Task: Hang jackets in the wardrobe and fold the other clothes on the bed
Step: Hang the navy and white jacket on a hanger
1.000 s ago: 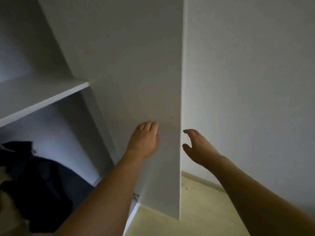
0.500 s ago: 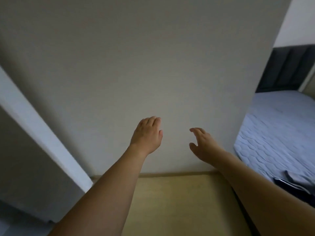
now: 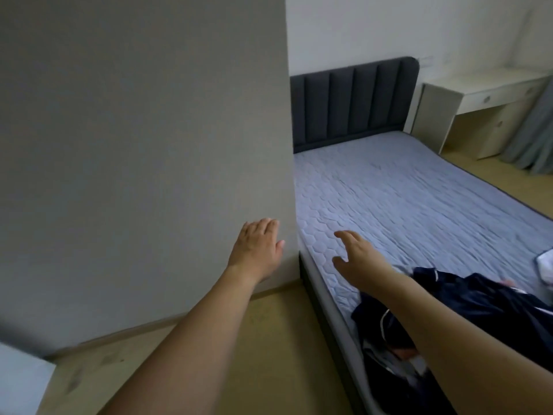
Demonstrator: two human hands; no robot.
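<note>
View has swung right since half a second ago: the grey wall (image 3: 143, 145) that filled most of the frame now covers only the left half, and the bed (image 3: 404, 199) has come fully into view on the right. A second ago I was looking into the wardrobe, with shelf and door edge ahead; only a white corner (image 3: 21, 381) shows now at bottom left, can't tell what it belongs to.

Both my arms are out in front as before. Left hand (image 3: 256, 250) is held up in front of the wall edge, fingers straight, empty. Right hand (image 3: 357, 257) is over the near left part of the mattress, fingers relaxed and spread, empty.

Task things: dark navy garment with white piping (image 3: 466, 319) lies heaped on the near right of the bed, partly under my right forearm, spilling over the near edge. Half a second ago only a sliver of it showed. White cloth (image 3: 546, 263) is at the right frame edge, on the bed.

Far end: dark padded headboard (image 3: 353, 103), pale desk (image 3: 478, 97) to its right, grey curtain (image 3: 535, 133) far right. Wooden floor (image 3: 239, 354) lies between wall and bed.
</note>
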